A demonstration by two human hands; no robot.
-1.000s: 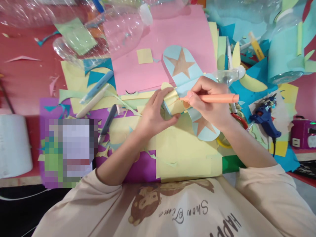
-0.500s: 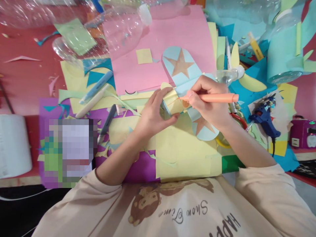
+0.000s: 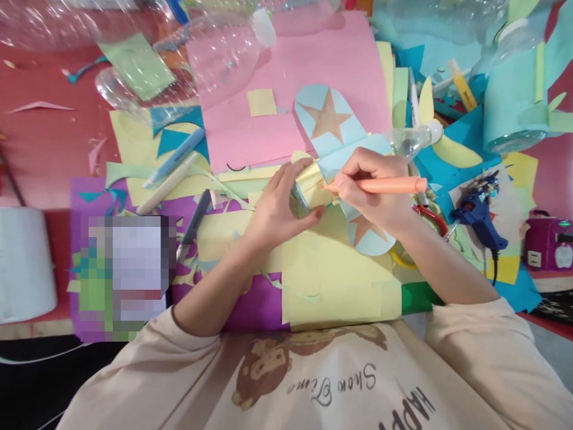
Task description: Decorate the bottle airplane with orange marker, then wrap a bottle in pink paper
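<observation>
Right grip (image 3: pixel 384 206) closed around an orange marker (image 3: pixel 398 184), its tip at the yellow section (image 3: pixel 319 196) of a pale-blue paper craft (image 3: pixel 344 158) bearing brown stars (image 3: pixel 329 115). Left grip (image 3: pixel 278 210) holds that section's left side, thumb near, fingers far. Blue glue gun (image 3: pixel 482 216) noted at right of worktop (image 3: pixel 49 146); clear bottle (image 3: pixel 224 60), far left.

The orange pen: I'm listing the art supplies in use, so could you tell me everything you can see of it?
The orange pen is slim, straight and pale orange, apparently plastic, with a narrower, pointed front. The right hand grips it near that front, hiding part of the barrel. It lies almost level across the picture, tip leftward, rear end sticking out rightward. Its tip is at the yellow piece; actual contact is hard to tell.
</observation>
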